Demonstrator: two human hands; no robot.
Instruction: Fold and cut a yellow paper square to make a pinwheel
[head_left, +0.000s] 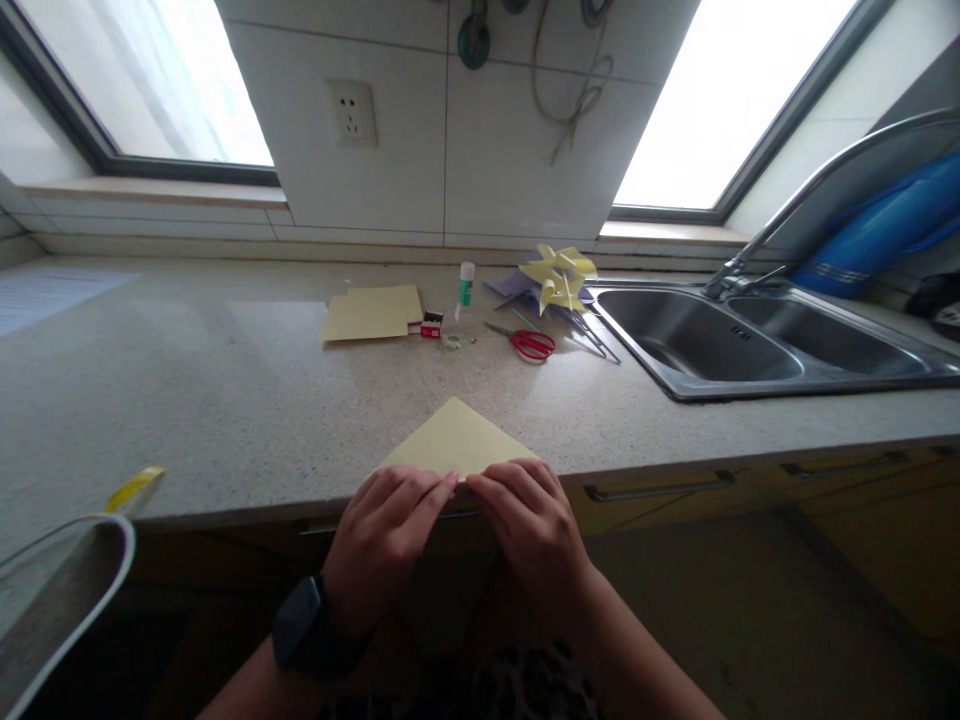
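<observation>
A pale yellow sheet of paper lies at the counter's front edge, one corner pointing away from me, its near side a straight line under my fingers. My left hand, with a dark watch on the wrist, is closed on the left part of that near side. On the right part, my right hand grips the same side, fingers together. The two hands' fingertips nearly meet at the middle. My palms hide the paper's left and right ends.
Further back on the counter lie yellow sheets, a small red box, a tape roll, a glue stick, red-handled scissors and yellow pinwheels. A steel sink is at right, a yellow strip at left.
</observation>
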